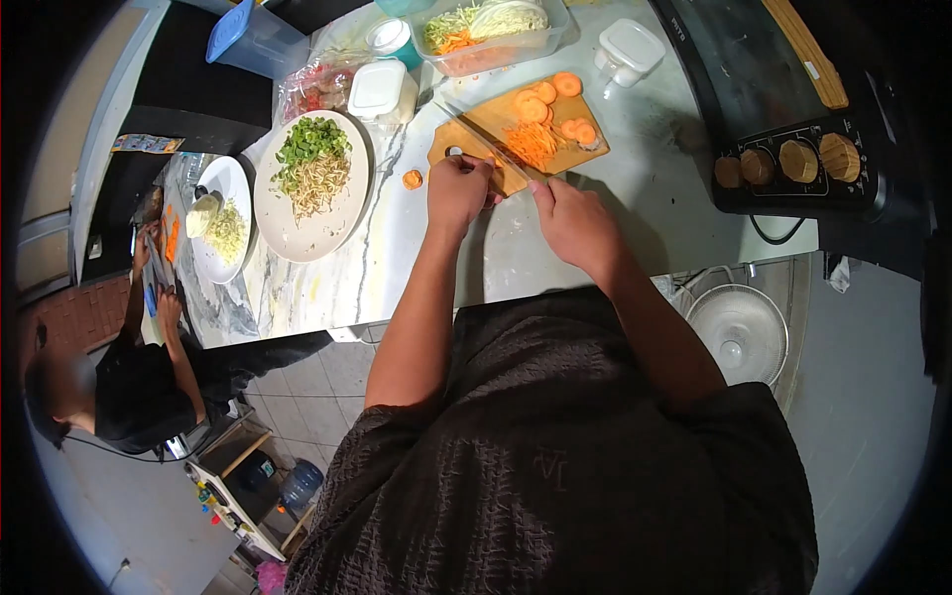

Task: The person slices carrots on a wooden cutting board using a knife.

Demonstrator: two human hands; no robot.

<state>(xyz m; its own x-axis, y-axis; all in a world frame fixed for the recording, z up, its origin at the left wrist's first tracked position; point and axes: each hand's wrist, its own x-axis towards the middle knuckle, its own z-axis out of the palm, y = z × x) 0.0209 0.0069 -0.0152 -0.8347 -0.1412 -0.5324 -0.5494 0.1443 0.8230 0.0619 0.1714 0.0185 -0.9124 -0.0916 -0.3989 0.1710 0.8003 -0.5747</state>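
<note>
A wooden cutting board (466,139) lies on the counter in front of me. My right hand (577,226) is closed round the handle of a kitchen knife (486,137), whose blade slants across the board to the far left. My left hand (459,195) is curled at the board's near left edge, its fingers pressed on a small piece of carrot that they mostly hide beside the blade. Right of the blade is a heap of carrot shreds (534,146). Several round carrot slices (567,84) lie along the board's far and right side. One carrot slice (413,179) sits on the counter, left of the board.
To the left are a plate (283,233) of chopped greens and sprouts, and a smaller white plate (220,268). Behind stand a vegetable tub (476,64) and lidded containers (382,91). An oven (793,169) borders the right. A co-worker (139,397) cuts at far left.
</note>
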